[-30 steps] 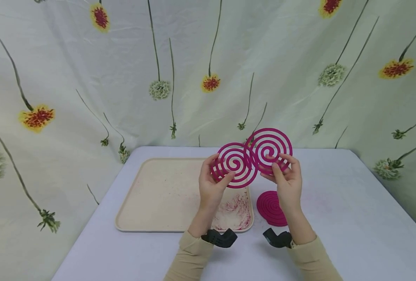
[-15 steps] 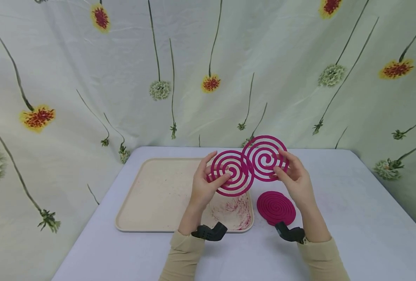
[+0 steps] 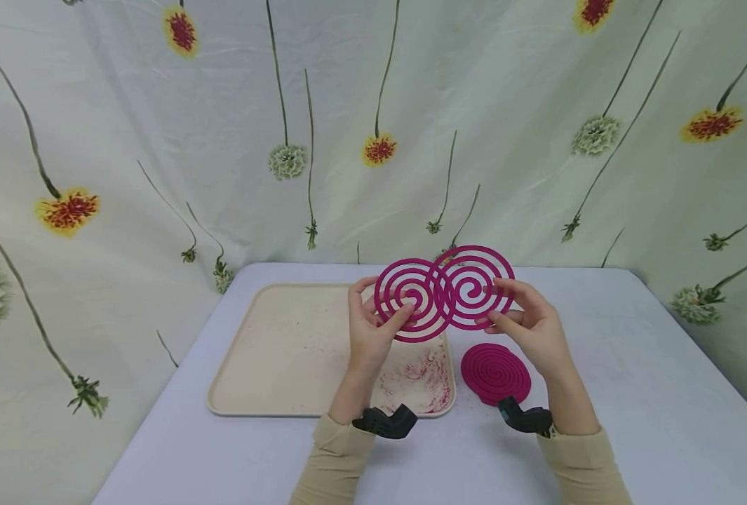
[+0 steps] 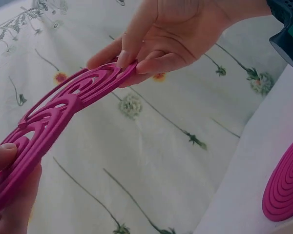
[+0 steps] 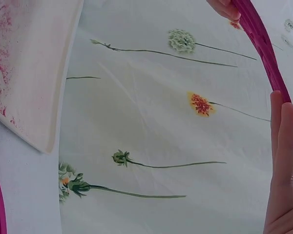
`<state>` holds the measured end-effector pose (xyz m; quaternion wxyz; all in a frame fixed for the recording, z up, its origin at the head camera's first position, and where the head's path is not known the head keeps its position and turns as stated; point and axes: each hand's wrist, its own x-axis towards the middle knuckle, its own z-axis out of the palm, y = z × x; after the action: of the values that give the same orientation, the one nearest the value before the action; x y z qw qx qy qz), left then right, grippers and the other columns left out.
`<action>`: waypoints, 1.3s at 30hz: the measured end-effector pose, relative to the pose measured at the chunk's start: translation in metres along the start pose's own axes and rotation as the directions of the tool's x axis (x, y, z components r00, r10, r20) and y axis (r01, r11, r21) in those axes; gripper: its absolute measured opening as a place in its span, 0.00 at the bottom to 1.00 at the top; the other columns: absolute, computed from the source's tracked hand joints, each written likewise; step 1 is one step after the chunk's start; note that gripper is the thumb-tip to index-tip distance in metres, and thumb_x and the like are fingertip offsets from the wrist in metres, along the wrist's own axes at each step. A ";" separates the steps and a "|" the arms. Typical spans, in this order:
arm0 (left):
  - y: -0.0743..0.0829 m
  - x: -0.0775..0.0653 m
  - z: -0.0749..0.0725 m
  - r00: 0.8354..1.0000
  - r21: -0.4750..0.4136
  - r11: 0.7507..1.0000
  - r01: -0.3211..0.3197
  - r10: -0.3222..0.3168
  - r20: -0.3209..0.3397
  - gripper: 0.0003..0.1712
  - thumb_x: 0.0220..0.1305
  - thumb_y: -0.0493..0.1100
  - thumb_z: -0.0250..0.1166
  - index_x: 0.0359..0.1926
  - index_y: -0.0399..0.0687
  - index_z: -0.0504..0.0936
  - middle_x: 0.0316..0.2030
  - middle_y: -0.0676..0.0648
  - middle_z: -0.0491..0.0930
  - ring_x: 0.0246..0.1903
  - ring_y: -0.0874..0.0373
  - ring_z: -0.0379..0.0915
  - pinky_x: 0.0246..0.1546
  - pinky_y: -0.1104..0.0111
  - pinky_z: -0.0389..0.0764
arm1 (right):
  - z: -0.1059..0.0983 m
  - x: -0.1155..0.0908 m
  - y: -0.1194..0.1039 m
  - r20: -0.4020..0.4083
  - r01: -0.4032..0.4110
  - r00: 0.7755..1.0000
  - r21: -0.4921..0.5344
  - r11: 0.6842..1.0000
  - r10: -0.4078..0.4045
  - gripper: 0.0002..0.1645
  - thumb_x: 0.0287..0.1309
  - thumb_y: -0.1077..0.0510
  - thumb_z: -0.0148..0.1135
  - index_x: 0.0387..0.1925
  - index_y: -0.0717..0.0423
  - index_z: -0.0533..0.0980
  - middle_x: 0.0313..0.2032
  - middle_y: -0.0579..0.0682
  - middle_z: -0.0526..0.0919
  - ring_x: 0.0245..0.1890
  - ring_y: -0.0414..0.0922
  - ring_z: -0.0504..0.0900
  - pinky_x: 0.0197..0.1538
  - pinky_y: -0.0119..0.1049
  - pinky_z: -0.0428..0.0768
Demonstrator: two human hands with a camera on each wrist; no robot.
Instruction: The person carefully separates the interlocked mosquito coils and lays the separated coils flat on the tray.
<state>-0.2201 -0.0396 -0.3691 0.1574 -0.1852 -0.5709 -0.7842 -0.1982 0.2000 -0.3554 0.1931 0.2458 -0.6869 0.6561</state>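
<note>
Two magenta mosquito coils are held up above the table, partly overlapping in the head view. My left hand pinches the left mosquito coil with the thumb near its centre and fingers behind. The right mosquito coil is gripped at its right side between thumb and fingers of my right hand. From the left wrist view the pair appears almost edge-on, the coils meeting where they overlap. Below my right hand, a tightly wound magenta coil lies flat on the table.
A beige tray sits left of the flat coil, with magenta crumbs and smears in its near right corner. Black wrist cameras are strapped to both forearms. Behind the white table hangs a flower-printed cloth.
Both coils have shifted left over the last second, the right one also lower. My right hand has moved outward to its coil's edge, uncovering the flat coil. The left coil dipped, then rose.
</note>
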 end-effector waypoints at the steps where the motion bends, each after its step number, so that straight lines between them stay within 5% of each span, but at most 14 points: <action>1: 0.000 0.000 0.000 1.000 0.006 1.000 0.006 -0.006 0.001 0.35 0.57 0.31 0.65 0.60 0.36 0.54 0.51 0.35 0.76 0.46 0.45 0.79 0.42 0.59 0.80 | 0.000 0.000 0.000 -0.003 0.001 1.000 0.004 1.000 -0.001 0.28 0.54 0.78 0.56 0.58 0.70 0.66 0.50 0.50 0.75 0.30 0.43 0.85 0.34 0.34 0.83; 5: 0.002 0.001 -0.006 0.999 0.044 0.999 0.030 -0.031 0.024 0.30 0.57 0.32 0.66 0.55 0.34 0.58 0.47 0.34 0.78 0.43 0.46 0.80 0.41 0.60 0.81 | 0.000 0.000 -0.001 -0.027 0.007 1.000 0.021 1.000 -0.006 0.30 0.54 0.78 0.56 0.59 0.69 0.66 0.50 0.52 0.75 0.29 0.43 0.85 0.33 0.34 0.83; 10: 0.004 0.004 -0.016 0.987 0.072 0.997 0.038 -0.048 0.151 0.26 0.57 0.30 0.65 0.55 0.34 0.66 0.48 0.35 0.76 0.47 0.38 0.76 0.42 0.60 0.81 | 0.000 0.000 -0.001 -0.014 0.001 1.000 0.052 0.999 0.000 0.30 0.54 0.79 0.56 0.60 0.68 0.65 0.48 0.53 0.75 0.31 0.44 0.85 0.34 0.35 0.83; 14: 0.004 0.004 -0.019 0.974 0.094 0.995 0.019 -0.040 0.225 0.22 0.56 0.28 0.64 0.53 0.33 0.73 0.51 0.35 0.73 0.49 0.40 0.73 0.44 0.61 0.80 | 0.002 -0.001 -0.001 -0.008 -0.002 1.000 0.064 0.998 0.003 0.30 0.53 0.79 0.56 0.59 0.69 0.65 0.47 0.52 0.75 0.32 0.44 0.85 0.34 0.35 0.83; 19: 0.003 0.003 -0.015 0.992 0.106 0.994 -0.020 0.006 0.128 0.19 0.56 0.30 0.66 0.49 0.31 0.76 0.46 0.32 0.75 0.42 0.51 0.76 0.42 0.64 0.81 | 0.006 0.000 0.001 -0.043 0.013 0.999 0.084 0.996 -0.009 0.30 0.53 0.80 0.55 0.59 0.70 0.65 0.49 0.53 0.76 0.33 0.43 0.85 0.35 0.35 0.83; 25: 0.002 0.002 -0.009 0.999 0.019 0.999 -0.031 0.031 -0.009 0.16 0.55 0.29 0.66 0.45 0.28 0.75 0.41 0.37 0.76 0.39 0.53 0.80 0.40 0.62 0.81 | 0.012 0.001 0.002 -0.152 0.049 0.988 0.098 0.994 -0.034 0.27 0.54 0.78 0.56 0.57 0.72 0.65 0.47 0.55 0.76 0.33 0.43 0.85 0.36 0.34 0.83; 39: 0.000 0.003 -0.010 0.997 -0.006 0.999 -0.041 0.040 -0.068 0.16 0.56 0.31 0.66 0.46 0.30 0.74 0.42 0.34 0.75 0.45 0.39 0.77 0.42 0.61 0.80 | 0.017 0.002 0.001 -0.162 0.068 0.985 0.093 0.993 -0.052 0.28 0.53 0.78 0.57 0.57 0.73 0.65 0.50 0.52 0.75 0.37 0.42 0.84 0.38 0.34 0.82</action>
<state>-0.2236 -0.0489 -0.3704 0.1919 -0.1707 -0.5586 -0.7887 -0.1999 0.1832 -0.3563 0.2546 0.2225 -0.6284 0.7006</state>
